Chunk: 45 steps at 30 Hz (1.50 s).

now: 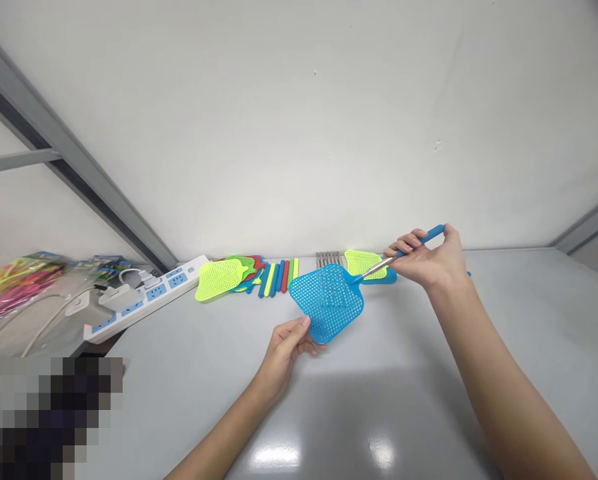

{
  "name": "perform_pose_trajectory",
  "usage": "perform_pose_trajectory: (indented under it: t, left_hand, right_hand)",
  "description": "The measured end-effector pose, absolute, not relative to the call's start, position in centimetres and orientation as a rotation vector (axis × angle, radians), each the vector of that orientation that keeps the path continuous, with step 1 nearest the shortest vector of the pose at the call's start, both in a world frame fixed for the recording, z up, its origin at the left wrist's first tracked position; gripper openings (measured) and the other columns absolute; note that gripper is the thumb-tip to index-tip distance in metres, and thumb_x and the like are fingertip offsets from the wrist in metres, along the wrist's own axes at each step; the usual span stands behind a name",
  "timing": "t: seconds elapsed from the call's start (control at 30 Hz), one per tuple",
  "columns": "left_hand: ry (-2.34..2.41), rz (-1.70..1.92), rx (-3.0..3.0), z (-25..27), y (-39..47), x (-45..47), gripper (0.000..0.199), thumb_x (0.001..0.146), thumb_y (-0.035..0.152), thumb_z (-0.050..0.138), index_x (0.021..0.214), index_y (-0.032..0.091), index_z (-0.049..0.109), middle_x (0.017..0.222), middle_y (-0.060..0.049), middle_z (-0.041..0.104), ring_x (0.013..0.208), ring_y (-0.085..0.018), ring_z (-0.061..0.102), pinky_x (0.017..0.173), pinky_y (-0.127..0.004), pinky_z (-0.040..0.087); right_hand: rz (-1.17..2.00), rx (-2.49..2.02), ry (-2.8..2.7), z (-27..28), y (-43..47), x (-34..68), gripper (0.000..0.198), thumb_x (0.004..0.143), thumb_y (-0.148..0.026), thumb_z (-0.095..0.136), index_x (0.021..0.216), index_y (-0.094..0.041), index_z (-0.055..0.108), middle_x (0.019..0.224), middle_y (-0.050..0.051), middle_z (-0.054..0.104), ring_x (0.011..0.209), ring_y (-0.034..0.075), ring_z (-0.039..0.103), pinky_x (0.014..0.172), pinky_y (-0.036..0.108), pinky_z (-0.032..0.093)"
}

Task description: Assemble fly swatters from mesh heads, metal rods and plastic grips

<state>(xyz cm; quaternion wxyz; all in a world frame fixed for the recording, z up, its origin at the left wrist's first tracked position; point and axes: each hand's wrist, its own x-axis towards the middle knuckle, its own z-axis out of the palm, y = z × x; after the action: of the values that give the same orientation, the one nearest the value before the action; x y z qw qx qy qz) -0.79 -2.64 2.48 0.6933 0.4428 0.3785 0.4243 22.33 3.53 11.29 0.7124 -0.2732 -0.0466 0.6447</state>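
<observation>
A blue fly swatter (327, 300) with a perforated head, a metal rod and a blue handle is held above the table. My left hand (291, 340) pinches the lower edge of its head between thumb and fingers. Around the handle end, my right hand (426, 257) is closed, its thumb at the handle's tip. Behind the swatter lie a row of coloured handles (279, 278), several metal rods (329, 259) and a yellow-green swatter head (366, 263) on top of a blue one. A pile of loose swatter heads (223, 277) sits left of the handles.
A white power strip (153, 297) with plugs and cables lies along the table's left side. Beyond it are plastic bags (23, 287) with coloured items. The grey table (189, 380) meets a white wall at the back; a metal frame post (93, 173) rises at left.
</observation>
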Motion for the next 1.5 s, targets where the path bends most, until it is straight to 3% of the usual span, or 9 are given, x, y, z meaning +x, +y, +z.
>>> perform_pose_trajectory:
  t: [0.8,1.07,1.3,1.5]
  left_hand:
    - [0.812,1.003,1.002,2.2,-2.1,-1.4,0.026,0.079,0.031,0.046,0.063,0.013,0.055,0.061,-0.002,0.054,0.057,-0.011,0.048,0.055,-0.023,0.039]
    - [0.812,0.765,1.036,2.1,-2.6,-1.0,0.024,0.076,0.029,0.05,0.061,0.011,0.058,0.062,-0.004,0.057,0.061,-0.013,0.052,0.062,-0.027,0.041]
    - [0.762,0.651,1.055,2.3,-3.0,-1.1,0.017,0.073,0.026,0.053,0.077,0.011,0.062,0.075,-0.007,0.062,0.069,-0.016,0.055,0.073,-0.032,0.041]
    - [0.649,0.641,1.052,2.5,-3.2,-1.0,0.028,0.075,0.022,0.052,0.101,0.013,0.057,0.097,-0.01,0.06,0.088,-0.021,0.055,0.084,-0.037,0.037]
  right_hand:
    - [1.563,-0.64,-0.113,11.3,3.7,22.2,0.037,0.071,-0.056,0.03,0.06,-0.021,0.028,0.048,-0.006,0.024,0.039,0.01,0.027,0.039,0.026,0.029]
    - [1.725,-0.677,-0.205,11.5,3.4,21.9,0.035,0.071,-0.053,0.037,0.06,-0.02,0.032,0.051,-0.005,0.029,0.042,0.01,0.031,0.043,0.027,0.031]
    - [1.782,-0.642,-0.224,11.4,3.4,21.7,0.033,0.073,-0.051,0.037,0.062,-0.02,0.034,0.051,-0.004,0.032,0.043,0.01,0.033,0.045,0.028,0.033]
    - [1.793,-0.634,-0.218,11.3,3.4,21.7,0.032,0.073,-0.05,0.038,0.062,-0.02,0.034,0.051,-0.004,0.032,0.043,0.011,0.033,0.044,0.028,0.033]
